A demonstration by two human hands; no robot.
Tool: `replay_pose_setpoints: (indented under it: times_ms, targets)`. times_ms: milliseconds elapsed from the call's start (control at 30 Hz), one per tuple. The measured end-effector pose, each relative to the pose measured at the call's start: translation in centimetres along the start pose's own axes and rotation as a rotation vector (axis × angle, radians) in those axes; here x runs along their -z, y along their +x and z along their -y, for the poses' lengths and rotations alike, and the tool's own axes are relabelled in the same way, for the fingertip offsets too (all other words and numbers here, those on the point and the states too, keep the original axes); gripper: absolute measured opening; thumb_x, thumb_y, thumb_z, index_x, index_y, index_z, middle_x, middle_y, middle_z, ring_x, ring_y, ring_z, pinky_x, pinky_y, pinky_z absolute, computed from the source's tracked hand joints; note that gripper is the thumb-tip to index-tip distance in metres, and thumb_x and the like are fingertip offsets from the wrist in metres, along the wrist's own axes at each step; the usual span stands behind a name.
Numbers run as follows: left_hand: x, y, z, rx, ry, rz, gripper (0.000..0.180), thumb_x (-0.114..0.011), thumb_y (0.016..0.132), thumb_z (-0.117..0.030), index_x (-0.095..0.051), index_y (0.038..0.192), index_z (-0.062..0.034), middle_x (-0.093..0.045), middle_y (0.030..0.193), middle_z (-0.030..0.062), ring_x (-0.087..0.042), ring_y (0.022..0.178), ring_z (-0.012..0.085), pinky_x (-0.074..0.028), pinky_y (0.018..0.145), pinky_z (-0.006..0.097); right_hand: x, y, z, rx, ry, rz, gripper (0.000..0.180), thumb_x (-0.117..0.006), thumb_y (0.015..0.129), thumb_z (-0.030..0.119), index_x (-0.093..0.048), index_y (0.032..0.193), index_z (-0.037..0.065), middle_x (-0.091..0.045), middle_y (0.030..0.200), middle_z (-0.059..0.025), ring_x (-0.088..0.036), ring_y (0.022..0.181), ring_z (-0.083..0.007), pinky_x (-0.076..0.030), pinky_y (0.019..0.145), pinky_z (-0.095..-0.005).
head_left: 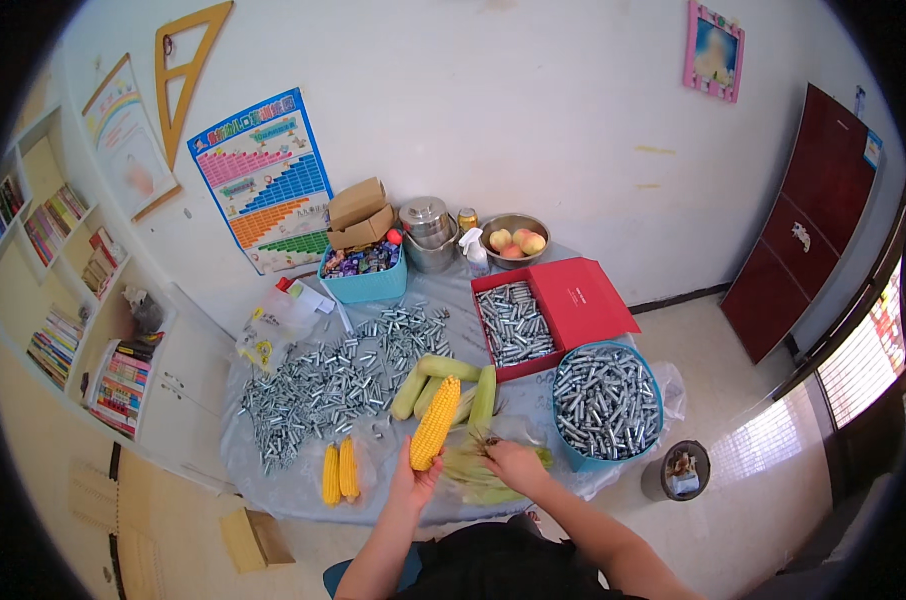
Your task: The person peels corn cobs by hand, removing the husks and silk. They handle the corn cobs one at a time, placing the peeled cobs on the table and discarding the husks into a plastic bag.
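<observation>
My left hand grips the lower end of a peeled corn cob, which stands tilted upward with its yellow kernels bare. My right hand is closed at the fingertips around dark corn silk, just right of the cob. Under it, pale green stripped husks lie in a heap on a clear plastic bag. Several ears of corn still in their husks rest behind the cob. To the left, two peeled corn cobs lie side by side on plastic.
Many small silver metal cylinders cover the left of the table. More fill a red box and a blue basket. Behind stand a turquoise basket, metal pots and a fruit bowl. A bin sits right.
</observation>
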State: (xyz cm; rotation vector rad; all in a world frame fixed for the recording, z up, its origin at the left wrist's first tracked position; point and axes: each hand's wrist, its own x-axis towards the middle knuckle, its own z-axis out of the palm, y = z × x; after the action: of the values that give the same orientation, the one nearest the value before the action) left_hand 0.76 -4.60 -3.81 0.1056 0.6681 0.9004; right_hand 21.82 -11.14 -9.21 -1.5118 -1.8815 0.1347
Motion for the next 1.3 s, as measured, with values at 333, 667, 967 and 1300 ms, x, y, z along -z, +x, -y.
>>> replay_pose_setpoints:
  times_ms: [333,667,967,1300]
  targets:
    - [0.7,-0.3,0.2,-0.018,0.111,0.034,0.041,-0.048,0.091,-0.038,-0.054,0.108,-0.0007,-0.063,0.091,0.0157,-0.064,0.076,0.0216,-0.056,0.066,0.032,3.1,1.8,-0.5,-0.23,-0.18,0.439,0.033,-0.065,0.075,0.038,-0.062,0.087,0.008,-0.064,0.077,-0.0103,-0.062,0.067,-0.0265,-0.048,0.058,-0.0385]
    - [-1.0,-1.0,3.3,-0.273,0.387,-0.04,0.038,-0.068,0.075,0.001,-0.043,0.103,-0.0052,-0.055,0.105,0.0094,-0.059,0.089,0.0198,-0.053,0.074,0.032,2.8,5.3,3.2,-0.679,0.524,0.163,0.04,-0.061,0.082,0.043,-0.06,0.081,0.003,-0.061,0.068,-0.0121,-0.06,0.061,-0.026,-0.046,0.055,-0.0362]
    - [0.0,-0.5,3.6,-0.477,0.634,-0.009,0.045,-0.074,0.068,0.0,-0.048,0.105,-0.0037,-0.053,0.099,0.0041,-0.052,0.092,0.0131,-0.043,0.082,0.025,2.0,5.2,2.6,-0.618,0.557,-0.134,0.03,-0.046,0.092,0.027,-0.056,0.079,0.002,-0.058,0.063,-0.0121,-0.059,0.058,-0.0254,-0.044,0.053,-0.0365]
    - [-1.1,-0.8,3.9,-0.584,0.729,0.015,0.045,-0.073,0.069,0.001,-0.047,0.106,-0.0033,-0.054,0.101,0.0051,-0.053,0.092,0.0135,-0.044,0.083,0.025,4.1,6.1,4.1,-0.543,0.284,-0.208,0.024,-0.053,0.088,0.025,-0.054,0.077,0.004,-0.059,0.07,-0.0173,-0.059,0.066,-0.0353,-0.044,0.056,-0.0422]
